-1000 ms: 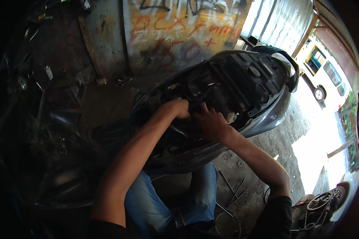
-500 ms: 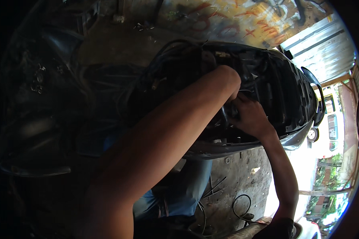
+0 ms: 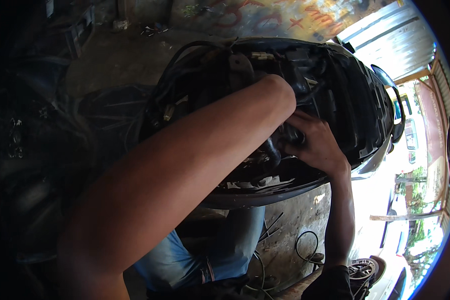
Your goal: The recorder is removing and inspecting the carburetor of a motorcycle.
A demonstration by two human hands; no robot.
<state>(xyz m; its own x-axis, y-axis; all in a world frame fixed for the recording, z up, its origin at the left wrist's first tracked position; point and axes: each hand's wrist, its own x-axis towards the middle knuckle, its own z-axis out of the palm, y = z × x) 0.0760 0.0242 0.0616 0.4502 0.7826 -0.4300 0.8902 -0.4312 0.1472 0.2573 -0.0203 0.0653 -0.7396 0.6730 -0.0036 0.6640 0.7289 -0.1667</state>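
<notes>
Both of my hands reach into the open bay of a dark motor scooter [image 3: 357, 105] that lies across the view. My left arm crosses over the bay from the lower left. Its wrist bends down, so only the back of my left hand [image 3: 281, 92] shows and the fingers are hidden. Close beside it, my right hand [image 3: 316, 142] comes in from the right side with fingers curled around a dark part whose kind is too shadowed to name. A curved black hose [image 3: 272, 154] sits just left of the right fingertips.
A black cable [image 3: 190, 46] loops along the bay's far rim. Below the scooter are my jeans [image 3: 240, 240] and a thin looped cord [image 3: 305, 240] on the stained floor. A spoked wheel [image 3: 362, 270] stands at lower right; corrugated metal sheet [image 3: 385, 37] rises at upper right.
The view has shifted, so the scooter sits slightly higher and further left. Both hands stay inside the bay close together, and more of the hose beside the right fingers now shows.
</notes>
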